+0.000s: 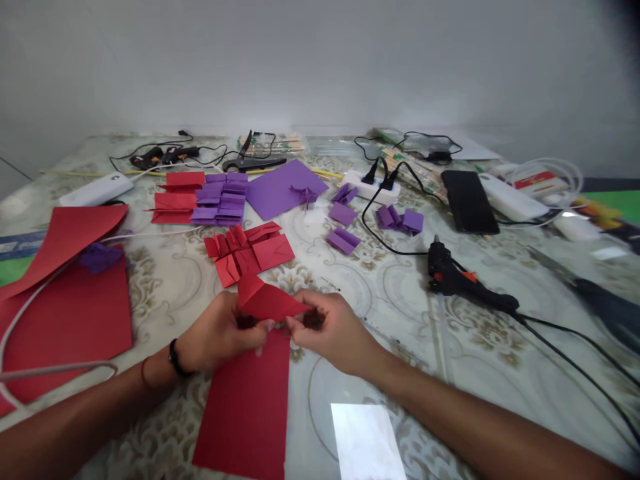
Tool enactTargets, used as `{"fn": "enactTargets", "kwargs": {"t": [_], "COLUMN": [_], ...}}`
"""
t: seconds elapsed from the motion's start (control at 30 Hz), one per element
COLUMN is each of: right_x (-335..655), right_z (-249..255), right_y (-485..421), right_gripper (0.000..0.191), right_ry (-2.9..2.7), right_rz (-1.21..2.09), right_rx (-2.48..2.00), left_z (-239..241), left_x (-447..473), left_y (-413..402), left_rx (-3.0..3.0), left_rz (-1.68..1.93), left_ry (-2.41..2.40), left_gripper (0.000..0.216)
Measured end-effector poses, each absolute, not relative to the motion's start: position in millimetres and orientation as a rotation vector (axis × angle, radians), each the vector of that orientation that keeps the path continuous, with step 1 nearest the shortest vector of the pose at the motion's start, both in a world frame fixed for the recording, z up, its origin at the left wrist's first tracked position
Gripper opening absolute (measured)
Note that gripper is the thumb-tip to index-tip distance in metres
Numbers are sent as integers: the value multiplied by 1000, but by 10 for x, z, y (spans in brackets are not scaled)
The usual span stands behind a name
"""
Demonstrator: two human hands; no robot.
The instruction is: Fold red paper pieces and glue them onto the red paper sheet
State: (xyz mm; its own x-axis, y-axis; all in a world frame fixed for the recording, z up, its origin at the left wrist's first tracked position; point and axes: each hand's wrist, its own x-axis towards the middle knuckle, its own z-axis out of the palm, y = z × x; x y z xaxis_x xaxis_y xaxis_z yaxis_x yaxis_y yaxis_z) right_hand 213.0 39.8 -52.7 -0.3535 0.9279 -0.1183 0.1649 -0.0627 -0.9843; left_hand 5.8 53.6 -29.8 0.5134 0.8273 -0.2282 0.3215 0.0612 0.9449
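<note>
Between my two hands is a partly folded piece of red paper [273, 301], raised just above the table. My left hand [217, 333], with a black band at the wrist, pinches its left side between thumb and fingers. At its right corner, my right hand [330, 327] is closed on the paper too. Below the hands lies a flat red sheet [247, 407]; whether it joins the held piece is hidden. Just beyond are several folded red paper pieces [250, 253], and behind them stand rows of folded purple pieces [220, 199] beside red ones [175, 200].
A black glue gun [465, 280] lies to the right with its cord trailing, near dark-handled scissors [590, 293]. A phone [470, 200] and a white power strip [373, 187] sit behind. Large red sheets [75, 313] with a white cable across them cover the left.
</note>
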Motion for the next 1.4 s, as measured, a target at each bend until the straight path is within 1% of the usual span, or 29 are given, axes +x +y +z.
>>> {"fn": "enactTargets", "kwargs": {"t": [0.07,0.2,0.33,0.4,0.47,0.53,0.57,0.63,0.73,0.8,0.93,1.13,1.2,1.27,1.3,1.37,1.4], "right_x": [2138,2162,2154,2136,2122,2121,2125,2136,2149,2150,2142,2140,2144,2148,2149,2149,2148], "right_z": [-536,-549,-553,-548,-539,-527,-520,-507,-496,-499,-526,-562,-559,-549,-543,-531,-526], "right_y": [411,467,482,448,401,364,353,347,358,364,370,392,407,421,429,441,445], "right_gripper": [11,15,20,26,37,42,41,32,17,17,24,17,13,9,7,9,11], "right_ry": [-1506,-1346,-1224,-1315,-1492,-1663,-1735,-1837,-1845,-1799,-1780,-1737,-1694,-1652,-1632,-1592,-1572], "right_rz": [1474,1539,1537,1442,1332,1214,1157,1078,1103,1137,1118,1099,1124,1157,1178,1223,1241], "right_rx": [-1196,-1111,-936,-901,-932,-947,-933,-874,-817,-818,-806,-719,-743,-802,-833,-886,-909], "left_z": [-291,-337,-414,-436,-447,-449,-447,-436,-412,-401,-401,-389,-400,-422,-434,-451,-453], "left_x": [43,-5,-20,-16,-19,-32,-42,-60,-75,-74,-70,-71,-56,-33,-22,-2,6], "left_y": [549,583,599,600,599,599,599,599,600,600,592,576,571,564,560,551,546], "left_rx": [1512,1466,1145,1048,1027,1040,1062,1148,1275,1285,1233,1323,1329,1280,1237,1174,1180], "left_rz": [521,566,743,771,759,722,703,660,592,562,547,514,585,742,832,938,941], "left_ry": [1033,986,898,873,846,821,805,775,758,766,761,749,781,809,812,784,764], "left_gripper": [15,32,35,35,34,27,22,19,27,32,34,33,29,16,16,31,36]}}
